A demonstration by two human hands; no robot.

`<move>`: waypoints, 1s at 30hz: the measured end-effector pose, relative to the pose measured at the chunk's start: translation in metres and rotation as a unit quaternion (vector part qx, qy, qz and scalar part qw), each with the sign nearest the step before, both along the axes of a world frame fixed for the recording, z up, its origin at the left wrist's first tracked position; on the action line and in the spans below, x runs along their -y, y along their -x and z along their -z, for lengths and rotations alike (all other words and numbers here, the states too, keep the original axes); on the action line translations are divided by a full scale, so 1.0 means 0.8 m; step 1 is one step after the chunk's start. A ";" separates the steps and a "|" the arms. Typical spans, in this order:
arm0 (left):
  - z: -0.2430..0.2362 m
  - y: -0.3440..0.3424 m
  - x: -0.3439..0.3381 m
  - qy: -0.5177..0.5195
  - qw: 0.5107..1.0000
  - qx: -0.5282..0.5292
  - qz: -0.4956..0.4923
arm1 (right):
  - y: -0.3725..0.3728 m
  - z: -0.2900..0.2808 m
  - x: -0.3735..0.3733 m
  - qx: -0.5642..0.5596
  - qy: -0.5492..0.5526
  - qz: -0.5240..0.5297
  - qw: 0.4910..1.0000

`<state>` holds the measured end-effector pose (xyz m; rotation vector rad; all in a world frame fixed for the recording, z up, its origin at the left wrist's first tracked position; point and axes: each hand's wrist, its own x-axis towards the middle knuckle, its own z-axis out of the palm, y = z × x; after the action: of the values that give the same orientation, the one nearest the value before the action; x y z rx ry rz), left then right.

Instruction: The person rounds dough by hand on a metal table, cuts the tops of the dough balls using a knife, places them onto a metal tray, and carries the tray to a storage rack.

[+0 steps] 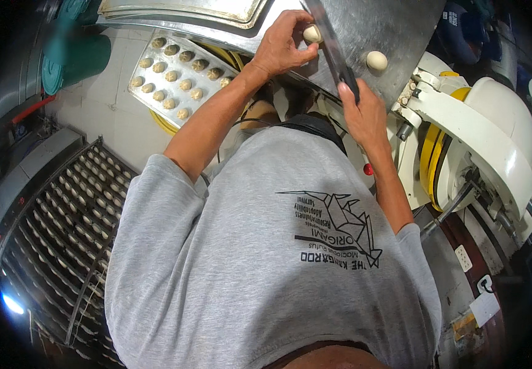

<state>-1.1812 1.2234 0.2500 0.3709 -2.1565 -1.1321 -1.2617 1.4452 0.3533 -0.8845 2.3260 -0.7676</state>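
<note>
My left hand (285,44) is curled round a pale dough ball (312,34) on the metal worktop (395,27), thumb and fingertips at its sides. My right hand (365,111) grips the black handle of a long knife (332,52). Its blade, slightly blurred, runs up and to the left, close beside the held ball; whether it touches the ball I cannot tell. A second smooth dough ball (376,60) lies on the worktop, right of the knife. Left of my left forearm, a metal tray (173,55) carries rows of dough balls with dark marks on top.
Flat metal trays (183,11) are stacked at the far left of the worktop. A white machine with a yellow-edged wheel (447,147) stands close on my right. At lower left is a rack (72,295) with many pale pieces; a green bin (81,61) stands beyond it.
</note>
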 end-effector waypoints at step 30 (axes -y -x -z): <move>-0.002 -0.013 -0.013 0.021 0.999 0.043 0.002 | -0.028 -0.043 -0.048 0.002 -0.026 0.022 0.999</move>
<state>-1.1707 1.2336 0.2518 0.4037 -2.2536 -1.0888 -1.2391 1.4837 0.3876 -0.8102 2.3586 -0.7227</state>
